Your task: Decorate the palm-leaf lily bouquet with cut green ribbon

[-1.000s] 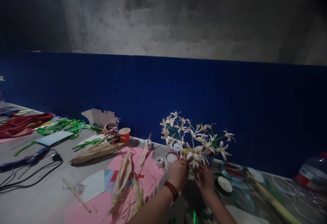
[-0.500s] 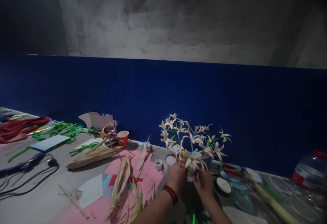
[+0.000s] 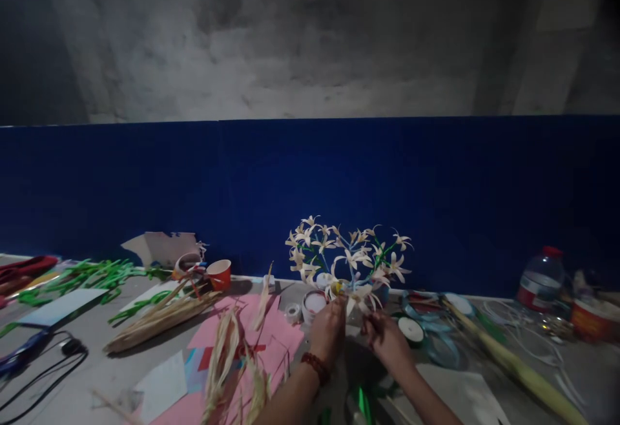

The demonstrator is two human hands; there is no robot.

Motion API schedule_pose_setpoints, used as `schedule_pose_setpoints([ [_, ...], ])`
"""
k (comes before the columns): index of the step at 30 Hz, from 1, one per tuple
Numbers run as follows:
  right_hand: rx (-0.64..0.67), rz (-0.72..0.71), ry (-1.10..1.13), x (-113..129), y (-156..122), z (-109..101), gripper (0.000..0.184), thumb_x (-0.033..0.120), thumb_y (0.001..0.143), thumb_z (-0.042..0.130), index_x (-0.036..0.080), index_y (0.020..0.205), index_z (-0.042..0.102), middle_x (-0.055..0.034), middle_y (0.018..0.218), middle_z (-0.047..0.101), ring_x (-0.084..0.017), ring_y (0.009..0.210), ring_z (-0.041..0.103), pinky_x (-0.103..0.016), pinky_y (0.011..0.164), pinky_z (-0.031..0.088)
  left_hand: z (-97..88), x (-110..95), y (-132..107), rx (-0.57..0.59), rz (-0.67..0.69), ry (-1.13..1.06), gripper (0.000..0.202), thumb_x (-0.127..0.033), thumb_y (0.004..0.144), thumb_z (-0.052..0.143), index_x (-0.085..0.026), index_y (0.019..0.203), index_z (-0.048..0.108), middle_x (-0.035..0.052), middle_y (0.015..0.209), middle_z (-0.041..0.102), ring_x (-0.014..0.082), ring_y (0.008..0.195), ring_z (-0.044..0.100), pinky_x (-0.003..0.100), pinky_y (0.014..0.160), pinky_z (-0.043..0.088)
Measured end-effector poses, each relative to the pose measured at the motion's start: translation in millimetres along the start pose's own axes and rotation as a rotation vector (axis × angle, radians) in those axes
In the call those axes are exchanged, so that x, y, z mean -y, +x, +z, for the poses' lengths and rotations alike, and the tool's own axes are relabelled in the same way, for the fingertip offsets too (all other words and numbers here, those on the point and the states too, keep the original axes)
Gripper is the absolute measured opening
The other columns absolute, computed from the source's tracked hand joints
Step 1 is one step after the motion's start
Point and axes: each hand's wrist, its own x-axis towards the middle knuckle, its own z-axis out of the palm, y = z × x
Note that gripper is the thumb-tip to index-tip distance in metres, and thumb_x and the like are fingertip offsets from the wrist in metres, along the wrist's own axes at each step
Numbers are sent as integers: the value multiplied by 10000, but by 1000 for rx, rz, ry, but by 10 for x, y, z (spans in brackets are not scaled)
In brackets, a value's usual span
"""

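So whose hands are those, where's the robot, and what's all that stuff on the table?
There's no robot here! A person is working with two bare hands: the left hand, with a beaded bracelet on its wrist, and the right hand. Every picture comes from one camera worn on that person's head, looking forward and down.

Both hands are close to the pale front flower by a bunch of similar flowers. It's too dark to tell exactly what the fingers grip.

On the grey table lie pink paper, strips that look like dry husks, and bright green strands. There's also a red cup and a bottle with a red cap. Behind it all is a blue panel.
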Motion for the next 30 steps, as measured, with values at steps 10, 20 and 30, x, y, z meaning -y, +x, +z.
schedule_pose_setpoints([
  [10, 145, 59, 147, 341, -383, -329, 299, 439, 927, 550, 179, 818, 649, 2, 691, 687, -163, 647, 671, -300, 628, 549, -491, -180, -378, -74, 17, -95, 365, -159, 982, 269, -120, 1063, 624, 139, 953, 712, 235, 881, 675, 376, 784, 526],
  [20, 411, -446, 236, 1239, -1061, -862, 676, 748, 797, 481, 222, 1152, 714, -112, 1177, 739, -326, 1109, 642, -451, 996, 442, -1035, -915, -1055, 485, 533, -316, 398, -111, 603, 557, -224, 940, 736, 39, 949, 751, 219, 781, 656, 294, 746, 523],
  [30, -175, -150, 160, 548, -1354, -1026, 415, 405, 1029, 279, 209, 1011, 644, -72, 837, 772, -196, 707, 745, -291, 641, 580, -1117, -757, -1438, 506, 9, -2050, 675, -753, 880, 255, -354, 1302, 599, 35, 1501, 487, 351, 1468, 252, 615, 1087, 317],
])
